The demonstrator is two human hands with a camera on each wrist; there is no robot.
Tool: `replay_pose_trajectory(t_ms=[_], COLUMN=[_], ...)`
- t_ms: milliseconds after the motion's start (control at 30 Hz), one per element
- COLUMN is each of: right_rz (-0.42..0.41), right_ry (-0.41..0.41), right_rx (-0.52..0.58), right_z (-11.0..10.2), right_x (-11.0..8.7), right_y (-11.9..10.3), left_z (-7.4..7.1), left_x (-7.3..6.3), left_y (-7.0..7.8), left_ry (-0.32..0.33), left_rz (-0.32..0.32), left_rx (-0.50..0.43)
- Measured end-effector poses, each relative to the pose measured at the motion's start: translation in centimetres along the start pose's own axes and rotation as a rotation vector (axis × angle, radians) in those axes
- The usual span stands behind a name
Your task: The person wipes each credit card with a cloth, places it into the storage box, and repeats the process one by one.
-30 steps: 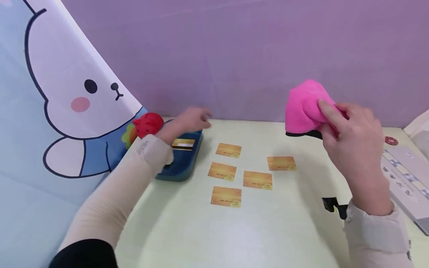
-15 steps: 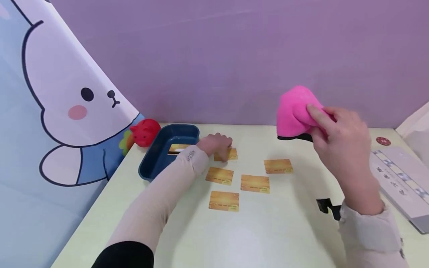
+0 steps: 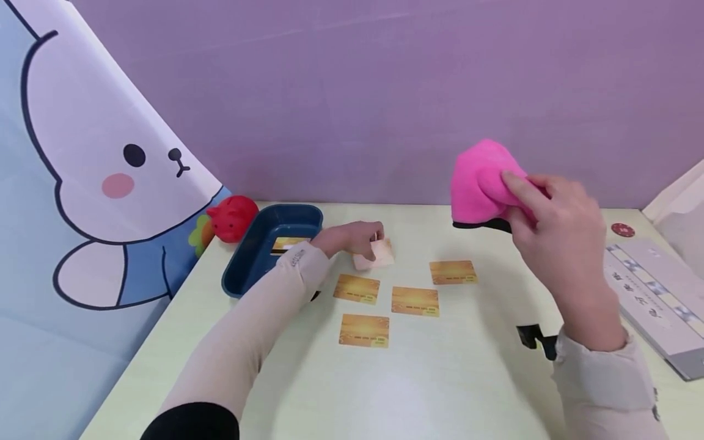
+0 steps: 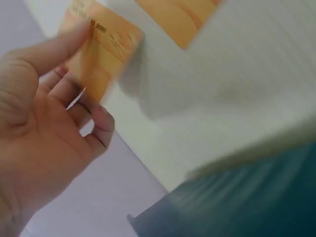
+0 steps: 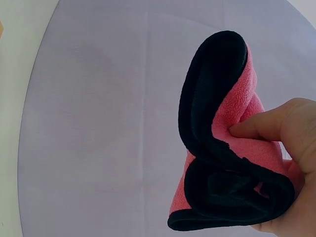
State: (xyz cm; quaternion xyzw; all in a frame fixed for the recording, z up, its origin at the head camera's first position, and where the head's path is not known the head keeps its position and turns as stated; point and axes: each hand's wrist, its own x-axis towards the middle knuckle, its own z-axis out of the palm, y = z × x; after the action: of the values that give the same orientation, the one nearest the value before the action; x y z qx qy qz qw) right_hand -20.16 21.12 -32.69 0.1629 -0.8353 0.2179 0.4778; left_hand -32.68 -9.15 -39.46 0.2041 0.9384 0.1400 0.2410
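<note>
In the head view my left hand [image 3: 352, 238] pinches a gold bank card [image 3: 383, 253], tilted up off the table. The left wrist view shows the thumb on the printed face of that card [image 4: 111, 44], with fingers behind it. Raised at the right, my right hand [image 3: 563, 235] grips a folded pink cloth [image 3: 484, 183] with black edging. Seen close in the right wrist view, the black edging [image 5: 190, 108] curls in loops. Several more gold cards lie face up on the table, among them one card [image 3: 415, 302] near the middle.
A dark blue tray [image 3: 233, 275] with a striped card [image 3: 280, 246] in it stands left. Beside it sits a red piggy bank [image 3: 232, 219]. At the right are a grey box [image 3: 649, 299], a red chip [image 3: 623, 230] and a black scrap [image 3: 530, 336].
My left hand has come from above the tray rightward to the far card and lifted it. My right hand keeps its grip on the pink cloth, with little movement.
</note>
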Motion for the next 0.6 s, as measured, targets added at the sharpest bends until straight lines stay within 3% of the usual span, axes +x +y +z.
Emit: replay_pose_trajectory(t_ms=[100,167,233,300,467,600], right_rz=[-0.012,-0.018,-0.014,0.0,0.029,0.053], right_ry=[-0.01,-0.003,0.014,0.031,0.03,0.019], right_rx=[0.001,0.001,0.006,0.014,0.038,0.055], right_z=[-0.3,-0.5,-0.5,-0.6,-0.6,-0.6], right_x=[0.1,0.2,0.3,0.4,0.5,0.3], right_y=[0.1,0.1,0.1,0.0,-0.2,-0.4], left_z=[-0.2,-0.6,-1.0,-1.1,-0.8,-0.5], left_x=[-0.2,-0.8,-1.9,-3.1,-5.9,-7.3], left_y=[0.3,1.0,2.0,2.9,4.9,6.1], left_ry=[0.158,0.252,0.301,0.318,0.324,0.42], left_rz=[0.105,0.17,0.231,0.276,0.355,0.382], left_rx=[-0.26,-0.513,-0.739,-0.882,-1.022,-1.096])
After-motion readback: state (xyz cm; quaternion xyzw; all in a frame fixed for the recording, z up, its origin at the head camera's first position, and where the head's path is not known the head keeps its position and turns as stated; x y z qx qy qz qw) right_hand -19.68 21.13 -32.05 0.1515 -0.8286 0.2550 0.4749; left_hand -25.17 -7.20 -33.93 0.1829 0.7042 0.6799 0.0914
